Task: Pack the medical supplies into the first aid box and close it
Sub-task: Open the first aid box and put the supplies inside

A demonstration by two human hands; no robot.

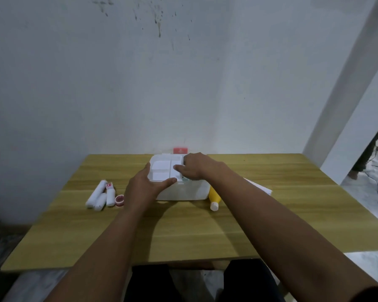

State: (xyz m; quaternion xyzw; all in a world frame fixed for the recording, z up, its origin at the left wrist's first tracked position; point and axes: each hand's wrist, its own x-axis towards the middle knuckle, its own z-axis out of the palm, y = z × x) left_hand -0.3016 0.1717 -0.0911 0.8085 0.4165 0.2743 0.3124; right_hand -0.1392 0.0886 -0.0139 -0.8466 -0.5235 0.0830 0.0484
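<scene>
Two hands are on the first aid box (pixel 181 191) at once, so this looks like the start of the job: getting the inner tray (pixel 165 168) sorted or lifted before anything goes in. Only one view to go on, the head camera, and it looks down across the bench (pixel 183 227) at the white box sitting mid-bench near the back wall. Left hand (pixel 143 188) is spread fairly wide and cups the near left corner of the tray, thumb lying along its front edge. Right hand (pixel 196 166) reaches over the right side of the tray with fingers curled down onto it; whether it's really pinching something or just pressing I can't tell, too blurry. Supplies are all outside the box: a few white bottles (pixel 99 194) and a little red tub (pixel 119 200) lie just left of the left hand, apart from the box, and a yellow bottle (pixel 213 196) lies on its side touching the box's right front corner, under the right forearm. Some white paper (pixel 260 186) sits further right. My guess for the next move: tray needs lifting straight up with both hands kept level, then set aside so the bottles can go in underneath.
</scene>
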